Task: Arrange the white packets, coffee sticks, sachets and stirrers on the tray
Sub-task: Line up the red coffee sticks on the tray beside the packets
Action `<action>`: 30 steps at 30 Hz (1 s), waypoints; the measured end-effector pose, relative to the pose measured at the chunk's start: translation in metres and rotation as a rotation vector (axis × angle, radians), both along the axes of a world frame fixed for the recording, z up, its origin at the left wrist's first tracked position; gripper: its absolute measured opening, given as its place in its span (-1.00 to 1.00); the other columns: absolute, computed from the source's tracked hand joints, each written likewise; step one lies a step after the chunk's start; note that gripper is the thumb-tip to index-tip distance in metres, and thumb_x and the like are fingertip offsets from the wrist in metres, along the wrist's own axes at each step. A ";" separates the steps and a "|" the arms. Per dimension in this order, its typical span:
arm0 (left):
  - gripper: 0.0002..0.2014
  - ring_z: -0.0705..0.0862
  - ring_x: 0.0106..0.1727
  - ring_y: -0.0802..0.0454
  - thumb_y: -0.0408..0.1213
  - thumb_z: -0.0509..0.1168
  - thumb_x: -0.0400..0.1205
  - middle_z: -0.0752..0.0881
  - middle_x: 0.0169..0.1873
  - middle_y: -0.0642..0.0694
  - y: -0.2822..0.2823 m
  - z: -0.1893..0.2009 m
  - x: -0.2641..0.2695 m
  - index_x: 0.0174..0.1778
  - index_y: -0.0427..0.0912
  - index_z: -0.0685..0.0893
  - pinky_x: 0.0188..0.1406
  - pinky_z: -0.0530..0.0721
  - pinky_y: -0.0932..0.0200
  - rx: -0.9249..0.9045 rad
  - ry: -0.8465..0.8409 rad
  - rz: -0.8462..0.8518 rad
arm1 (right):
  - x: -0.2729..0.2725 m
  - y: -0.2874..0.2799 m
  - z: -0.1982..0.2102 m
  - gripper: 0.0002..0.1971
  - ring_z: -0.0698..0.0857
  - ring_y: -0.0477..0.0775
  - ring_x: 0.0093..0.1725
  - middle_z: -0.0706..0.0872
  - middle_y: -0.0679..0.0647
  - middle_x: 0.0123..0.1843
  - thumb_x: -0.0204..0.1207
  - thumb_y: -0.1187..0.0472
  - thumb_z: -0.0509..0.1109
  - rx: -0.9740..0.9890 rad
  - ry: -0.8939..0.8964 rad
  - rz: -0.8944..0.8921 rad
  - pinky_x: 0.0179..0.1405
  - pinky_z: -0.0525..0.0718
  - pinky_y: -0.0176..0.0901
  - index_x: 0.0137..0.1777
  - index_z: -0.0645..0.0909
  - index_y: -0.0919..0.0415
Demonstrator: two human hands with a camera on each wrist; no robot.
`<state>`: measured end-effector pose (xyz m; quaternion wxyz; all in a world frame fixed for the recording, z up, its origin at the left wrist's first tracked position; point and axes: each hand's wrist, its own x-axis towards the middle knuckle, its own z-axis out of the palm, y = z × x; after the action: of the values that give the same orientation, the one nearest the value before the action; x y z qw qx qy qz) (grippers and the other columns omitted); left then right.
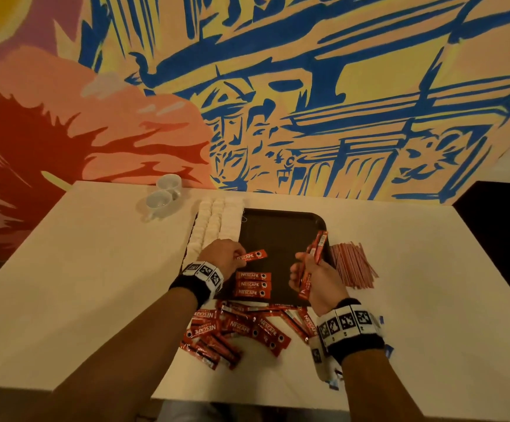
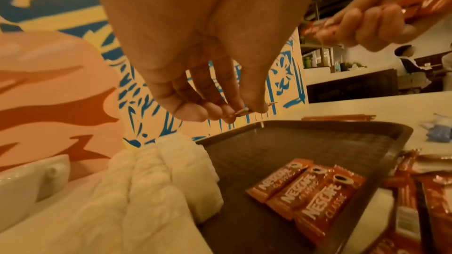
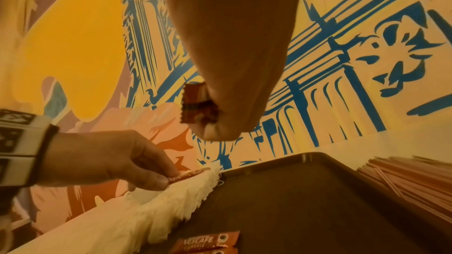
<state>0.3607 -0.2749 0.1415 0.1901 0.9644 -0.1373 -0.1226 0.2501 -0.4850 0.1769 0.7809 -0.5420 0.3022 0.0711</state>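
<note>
A dark tray (image 1: 281, 226) lies on the white table. Rows of white packets (image 1: 214, 223) fill its left side. Three red coffee sticks (image 1: 253, 284) lie side by side near its front edge. My left hand (image 1: 226, 254) pinches one red coffee stick (image 1: 252, 256) flat above the tray, just beyond those three. My right hand (image 1: 308, 269) grips a bundle of coffee sticks (image 1: 317, 248) upright over the tray's right part. In the left wrist view the pinched stick (image 2: 240, 112) shows edge-on between my fingertips (image 2: 257, 106).
A loose heap of red coffee sticks (image 1: 241, 327) lies on the table (image 1: 95, 269) in front of the tray. Pink stirrers (image 1: 352, 263) are piled right of the tray. Two white cups (image 1: 163, 194) stand at the back left. Blue sachets (image 2: 440, 132) lie further right.
</note>
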 end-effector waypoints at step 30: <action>-0.72 0.71 0.22 -0.03 -0.22 0.37 0.65 0.72 0.26 -0.01 -0.020 -0.018 0.029 0.29 0.01 0.74 0.26 0.65 0.11 -0.146 0.009 0.115 | -0.009 -0.008 -0.016 -0.75 0.76 0.21 0.10 0.75 0.22 0.15 0.75 0.17 0.34 0.068 0.061 -0.007 0.19 0.80 0.29 0.34 0.69 0.21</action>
<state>0.3894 -0.2946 0.1238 0.2672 0.9537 -0.0894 -0.1056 0.2413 -0.4927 0.1605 0.7895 -0.5116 0.3254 0.0950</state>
